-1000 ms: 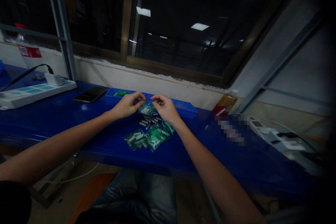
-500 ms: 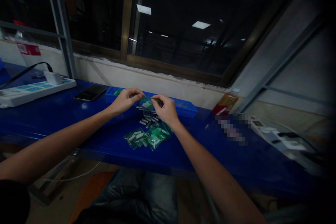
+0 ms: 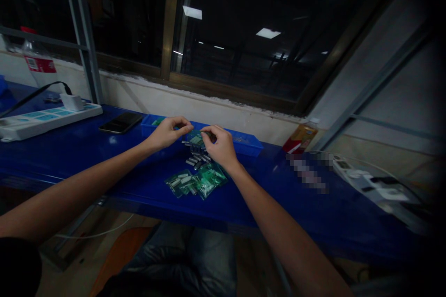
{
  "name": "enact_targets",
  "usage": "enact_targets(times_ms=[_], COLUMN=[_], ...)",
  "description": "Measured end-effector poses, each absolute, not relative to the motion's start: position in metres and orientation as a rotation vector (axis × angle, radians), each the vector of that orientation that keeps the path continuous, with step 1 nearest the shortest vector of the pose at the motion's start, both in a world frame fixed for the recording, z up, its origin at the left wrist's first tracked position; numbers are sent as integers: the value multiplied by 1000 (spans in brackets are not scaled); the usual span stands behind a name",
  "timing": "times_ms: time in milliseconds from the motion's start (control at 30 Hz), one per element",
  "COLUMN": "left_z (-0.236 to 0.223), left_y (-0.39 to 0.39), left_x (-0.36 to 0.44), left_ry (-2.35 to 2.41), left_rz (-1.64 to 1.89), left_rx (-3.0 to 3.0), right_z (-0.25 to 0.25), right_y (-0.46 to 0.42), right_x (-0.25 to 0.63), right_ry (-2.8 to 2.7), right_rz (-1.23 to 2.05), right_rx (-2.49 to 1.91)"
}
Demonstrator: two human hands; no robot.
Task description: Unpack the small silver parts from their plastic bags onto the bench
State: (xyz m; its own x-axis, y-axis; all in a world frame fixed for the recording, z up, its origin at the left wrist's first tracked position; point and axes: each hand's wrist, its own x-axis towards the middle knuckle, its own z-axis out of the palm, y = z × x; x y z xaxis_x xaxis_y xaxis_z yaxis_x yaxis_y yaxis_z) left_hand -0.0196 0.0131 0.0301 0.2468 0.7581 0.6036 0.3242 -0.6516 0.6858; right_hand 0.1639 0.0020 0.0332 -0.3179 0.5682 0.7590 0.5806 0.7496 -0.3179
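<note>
Between my two hands hangs a small clear greenish plastic bag with small pieces in it. My left hand pinches its upper left edge, thumb against fingers. At the upper right edge my right hand grips the same bag with bent fingers. Below them lies a loose heap of short silvery metal cylinders on the blue table. Nearer to me are several filled green-tinted bags, partly overlapping, with similar pieces visible inside. Behind my hands stands a long blue plastic tray, partly hidden by them.
A phone and a white power strip lie on the left of the blue table. A red-capped bottle stands farther back. At the right are a drink carton and another power strip. A window backs the table.
My left fingertips have shifted slightly right, toward my right hand, along the bag's top. The bag stays between both hands, and the heap and filled bags look unchanged.
</note>
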Motion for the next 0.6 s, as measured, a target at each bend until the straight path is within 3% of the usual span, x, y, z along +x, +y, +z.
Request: enact_targets(times_ms=[367, 600], left_z=[35, 31], left_y=[7, 11], left_x=[-21, -20], left_ry=[898, 839], left_rz=[1090, 1148], left_rx=[1975, 1910], right_z=[31, 32], right_y=[3, 3], right_x=[163, 163], right_ry=[-1969, -1953], right_rz=[76, 129], right_rx=[-841, -862])
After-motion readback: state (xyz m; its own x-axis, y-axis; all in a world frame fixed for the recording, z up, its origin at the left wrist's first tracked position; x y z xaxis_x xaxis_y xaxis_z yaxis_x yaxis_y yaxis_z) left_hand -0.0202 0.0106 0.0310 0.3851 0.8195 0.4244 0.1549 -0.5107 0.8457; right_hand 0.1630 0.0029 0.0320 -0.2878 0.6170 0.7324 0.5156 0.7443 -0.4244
